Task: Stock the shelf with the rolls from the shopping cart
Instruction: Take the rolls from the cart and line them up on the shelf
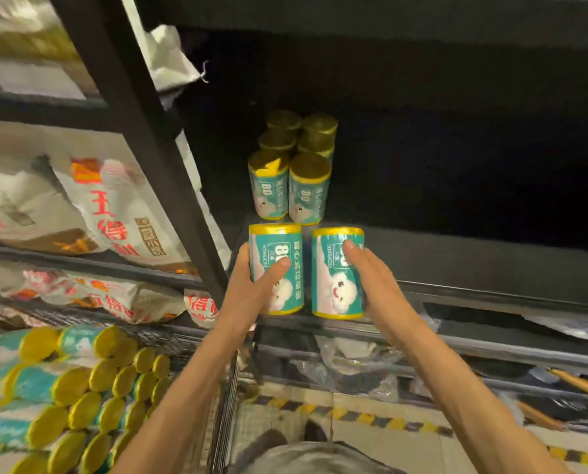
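Note:
Two teal rolls with yellow ends stand at the front lip of a dark shelf (456,254). My left hand (255,278) grips the left roll (279,254), thumb across its label. My right hand (374,278) grips the right roll (333,278) from its right side. Just behind them, several matching rolls (292,172) stand upright in two rows running toward the back. The shopping cart (222,415) at the lower left holds a pile of several more rolls (67,388) lying on their sides.
A black upright post (142,124) separates this bay from shelves on the left stacked with white printed bags (108,213). The shelf to the right of the rolls is dark and bare. A lower shelf holds clear plastic-wrapped goods (347,360). Yellow-black tape (371,419) marks the floor.

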